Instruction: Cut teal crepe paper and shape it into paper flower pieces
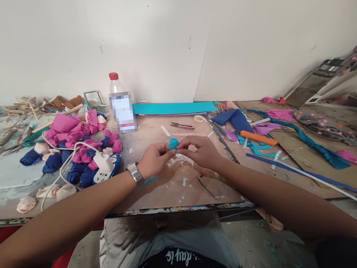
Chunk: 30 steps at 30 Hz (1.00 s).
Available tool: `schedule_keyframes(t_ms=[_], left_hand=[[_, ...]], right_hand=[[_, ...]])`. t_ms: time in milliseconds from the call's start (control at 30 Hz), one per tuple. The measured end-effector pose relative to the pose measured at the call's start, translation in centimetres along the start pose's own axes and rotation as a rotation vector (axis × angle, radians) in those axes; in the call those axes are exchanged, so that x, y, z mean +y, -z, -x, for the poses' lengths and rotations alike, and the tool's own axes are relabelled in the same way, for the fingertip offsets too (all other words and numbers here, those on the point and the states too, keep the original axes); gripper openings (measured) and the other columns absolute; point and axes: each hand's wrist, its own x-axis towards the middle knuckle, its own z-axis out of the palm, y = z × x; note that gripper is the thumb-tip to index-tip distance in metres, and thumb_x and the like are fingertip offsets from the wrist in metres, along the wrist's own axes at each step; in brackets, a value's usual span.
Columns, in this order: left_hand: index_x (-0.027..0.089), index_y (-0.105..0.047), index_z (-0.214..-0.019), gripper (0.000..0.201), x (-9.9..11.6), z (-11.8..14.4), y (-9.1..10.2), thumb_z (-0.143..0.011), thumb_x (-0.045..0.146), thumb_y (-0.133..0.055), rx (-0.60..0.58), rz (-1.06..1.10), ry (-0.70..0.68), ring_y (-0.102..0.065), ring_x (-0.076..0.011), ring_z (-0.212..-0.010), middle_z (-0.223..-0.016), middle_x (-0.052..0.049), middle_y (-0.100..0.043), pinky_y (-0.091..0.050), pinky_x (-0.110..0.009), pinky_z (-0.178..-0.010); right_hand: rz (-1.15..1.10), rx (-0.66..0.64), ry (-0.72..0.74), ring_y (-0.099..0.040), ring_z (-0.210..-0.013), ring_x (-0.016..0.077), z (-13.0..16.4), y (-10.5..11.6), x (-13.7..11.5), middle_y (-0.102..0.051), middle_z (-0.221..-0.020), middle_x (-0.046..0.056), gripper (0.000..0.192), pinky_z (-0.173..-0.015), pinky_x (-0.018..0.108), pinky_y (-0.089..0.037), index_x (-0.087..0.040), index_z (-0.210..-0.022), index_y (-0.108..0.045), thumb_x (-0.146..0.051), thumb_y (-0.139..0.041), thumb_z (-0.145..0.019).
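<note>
though seen only from above in the head view, holds a small turquoise bundle between both hands, just above the middle of the brown table. stretches both bare forearms forward from the lower corners, slanting them inward to a near meeting of fingertips. pinches the bundle's lower left with the left hand, thumb and fingers drawn in close, back of the hand turned up, wrist almost straight behind a metal watch. pinches the lower right with the right hand, index finger curled, thumb pointing in toward the bundle's base, knuckles bent, wrist angled inward. closes both grips narrowly on the bundle, leaving its rounded top bare above the fingertips; cannot tell the placing of the fingers hidden underneath. shows, beyond the hands, small snips near a tape roll, and farther back a long turquoise strip beside a red-capped bottle. shows, to the left, pink bundles and dark blue bundles heaped around a power strip; to the right, an orange-handled tool among scattered blue and purple pieces.
</note>
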Motion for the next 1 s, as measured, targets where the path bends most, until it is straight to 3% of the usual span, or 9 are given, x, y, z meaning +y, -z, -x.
schedule_keyframes(t_ms=[267,467,800,1000], left_hand=[[0.015,-0.067,-0.083,0.035,0.0,0.1,0.0,-0.093,0.048,-0.061,0.007,-0.062,-0.035,-0.058,-0.0156,-0.074,-0.081,-0.003,-0.068,-0.043,-0.028,-0.072],[0.017,-0.055,-0.077,0.029,0.6,0.3,-0.2,-0.095,0.039,-0.055,0.028,-0.252,-0.041,-0.046,-0.0126,-0.065,-0.069,0.002,-0.054,-0.035,-0.026,-0.062],[0.015,-0.062,-0.084,0.029,0.3,0.4,-0.3,-0.095,0.041,-0.054,-0.008,-0.214,0.006,-0.050,-0.0139,-0.067,-0.073,0.000,-0.060,-0.039,-0.027,-0.065],[0.016,-0.062,-0.089,0.023,0.5,0.5,-0.3,-0.096,0.035,-0.051,-0.027,-0.313,-0.012,-0.049,-0.0140,-0.068,-0.076,0.001,-0.061,-0.038,-0.027,-0.066]], right_hand=[[-0.076,0.018,-0.146,-0.064,-0.071,0.0177,0.2,-0.2,0.1,-0.072,-0.076,0.003,0.024,-0.066,0.029,-0.050,-0.020,-0.081,-0.071,-0.044,-0.075,-0.085],[-0.170,-0.004,-0.159,-0.060,-0.071,0.0155,0.2,-0.5,0.7,-0.068,-0.075,0.001,0.024,-0.069,0.029,-0.049,-0.020,-0.080,-0.066,-0.041,-0.078,-0.082],[-0.348,0.006,-0.226,-0.057,-0.070,0.0137,0.0,-0.8,0.3,-0.062,-0.077,-0.001,0.033,-0.068,0.028,-0.049,-0.020,-0.081,-0.059,-0.044,-0.081,-0.078],[-0.433,-0.015,-0.279,-0.062,-0.073,0.0146,0.0,-1.0,0.0,-0.068,-0.083,0.000,0.042,-0.068,0.028,-0.049,-0.022,-0.097,-0.057,-0.043,-0.086,-0.074]])
